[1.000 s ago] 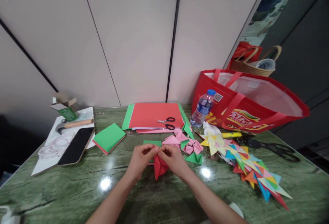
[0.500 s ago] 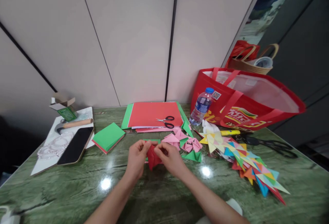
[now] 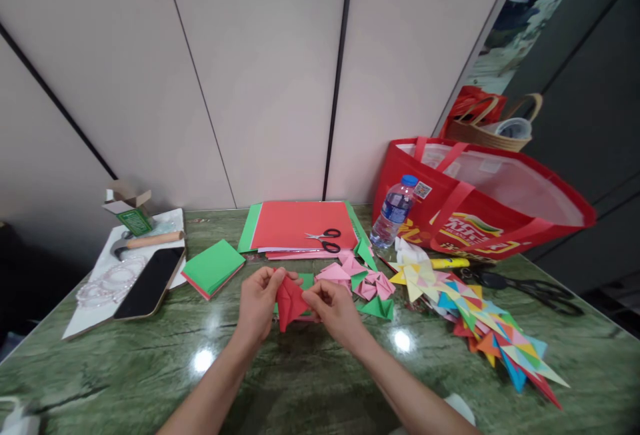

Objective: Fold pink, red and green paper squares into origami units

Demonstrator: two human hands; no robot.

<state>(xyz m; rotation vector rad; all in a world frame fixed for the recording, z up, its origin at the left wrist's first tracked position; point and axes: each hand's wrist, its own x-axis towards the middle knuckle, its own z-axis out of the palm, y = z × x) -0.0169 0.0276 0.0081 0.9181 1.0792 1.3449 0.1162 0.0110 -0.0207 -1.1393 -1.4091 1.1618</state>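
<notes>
While the left hand (image 3: 257,302) clamps folded red paper (image 3: 291,304) between its fingers, probably for steadiness, the right hand (image 3: 332,305) pinches one edge.

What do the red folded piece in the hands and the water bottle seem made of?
Red folded piece: apparently matte paper, from its creases and thin edges.
Water bottle: clear, glossy, probably plastic, judging by its see-through, shiny wall.

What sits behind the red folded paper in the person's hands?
Green paper shows beyond the red folded paper. The red folded paper and the left hand hide the rest, so its full outline can't be seen.
</notes>
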